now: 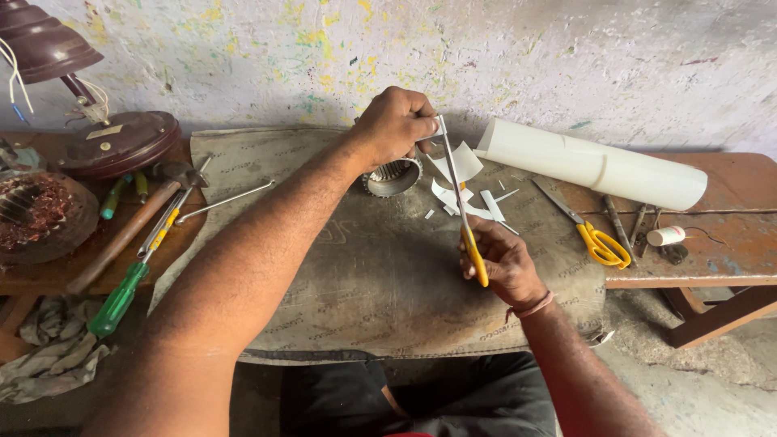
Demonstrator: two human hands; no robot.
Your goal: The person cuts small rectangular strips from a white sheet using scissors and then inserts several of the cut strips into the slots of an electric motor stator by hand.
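Yellow-handled scissors (463, 206) are gripped in the right hand (502, 259), fingers curled tight around the handle, blades pointing up. Left hand (396, 125) pinches the blade tip over the white paper scraps (457, 182). Looks like mid-trimming of insulation strips; next cut needs a steady feed, I'd guess. Whatever's pinched at the tip is hidden by the fingers.

Soft, even daylight, faint shadows, sharp focus, with slight wide-angle stretching at edges.

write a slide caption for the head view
Right hand and left hand hold a yellow-handled tool over white paper scraps.
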